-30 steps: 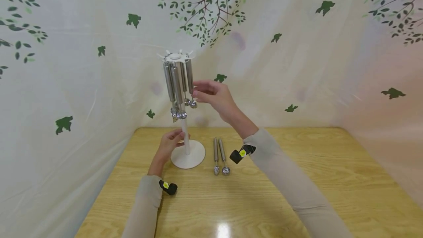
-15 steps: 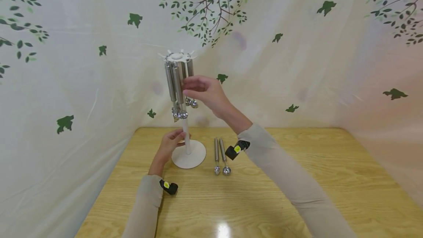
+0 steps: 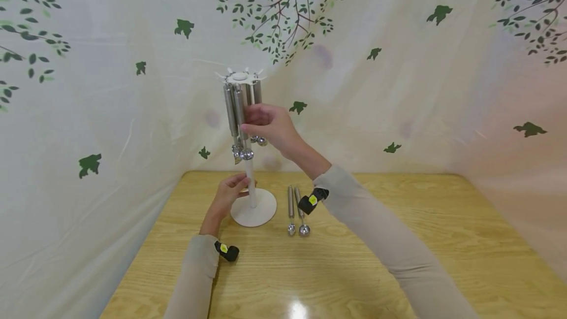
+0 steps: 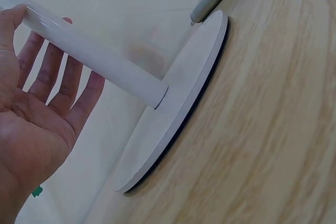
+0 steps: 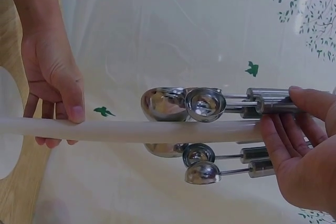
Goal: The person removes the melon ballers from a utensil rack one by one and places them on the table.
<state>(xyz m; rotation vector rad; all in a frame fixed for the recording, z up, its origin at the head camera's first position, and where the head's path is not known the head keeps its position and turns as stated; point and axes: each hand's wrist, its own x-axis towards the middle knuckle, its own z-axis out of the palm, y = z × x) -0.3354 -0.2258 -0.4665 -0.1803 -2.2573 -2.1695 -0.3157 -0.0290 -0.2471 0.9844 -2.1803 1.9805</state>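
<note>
A white stand with a round base (image 3: 261,214) carries several steel scoops, hung by their handles from a hooked top ring (image 3: 240,77). My left hand (image 3: 227,195) holds the stand's pole low down; in the left wrist view the thumb and fingers lie round the pole (image 4: 94,56). Higher up, my right hand (image 3: 273,129) pinches the handle of a hanging scoop (image 3: 239,107) at the front. The right wrist view shows the thumb on that handle (image 5: 275,104), with the round bowl (image 5: 206,104) hanging beyond the fingertips. Other scoops (image 5: 202,173) hang on the pole's far side.
Two more steel utensils lie side by side on the wooden table (image 3: 354,260), right of the base: one with a narrow head (image 3: 291,210), one with a round bowl (image 3: 304,230). A white curtain (image 3: 336,127) printed with leaves stands behind the table.
My right hand has moved left, from beside the right-side hanging scoop to the front one, and its thumb and fingers now close on that handle. The left hand stays at the pole.
</note>
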